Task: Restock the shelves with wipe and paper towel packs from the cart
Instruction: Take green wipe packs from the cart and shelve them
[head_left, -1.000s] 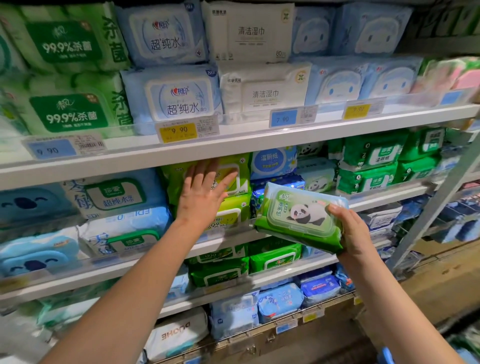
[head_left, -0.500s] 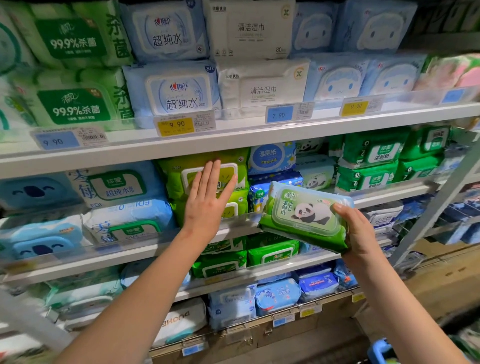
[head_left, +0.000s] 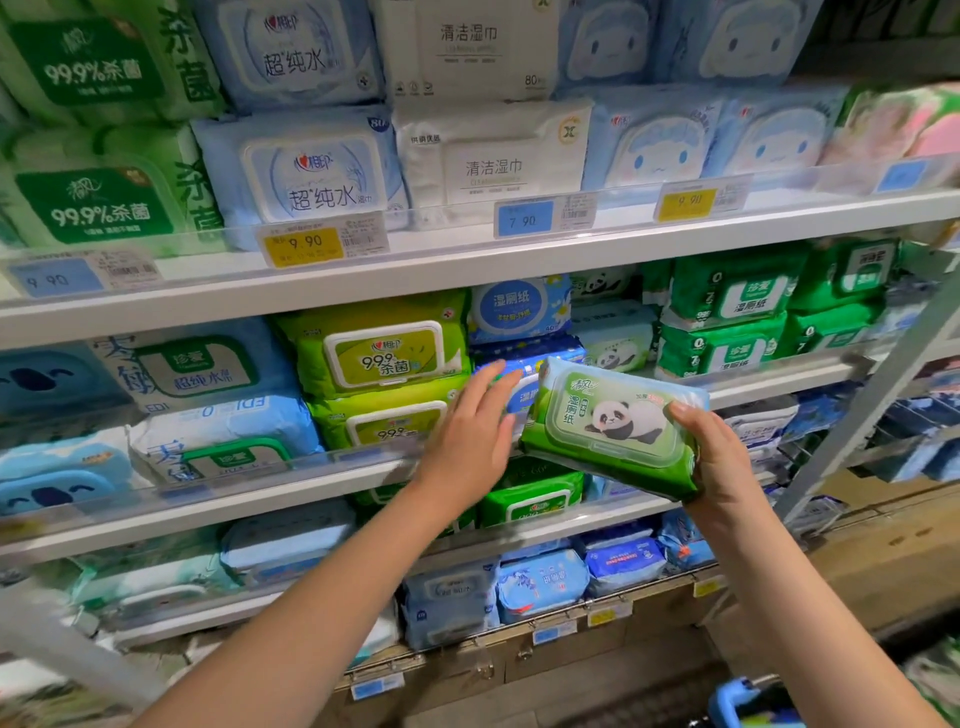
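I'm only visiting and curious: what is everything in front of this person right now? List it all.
shelves: several, white, stocked with packs
panda wipe pack: one, green, held before the second shelf
lime wipe packs: two, yellow-green, stacked on second shelf
dark green packs: two stacked, green, top shelf left
white packs: two stacked, white, top shelf centre
blue packs: many, pale blue, across the shelves
price tags: several, yellow and blue, top shelf edge
left hand: one, held flat, beside the panda pack
right hand: one, grips the panda pack's right end

Two hands (head_left: 467, 447) (head_left: 719, 457); one held panda pack (head_left: 613, 421); two lime-green packs (head_left: 384, 353) (head_left: 387, 423).
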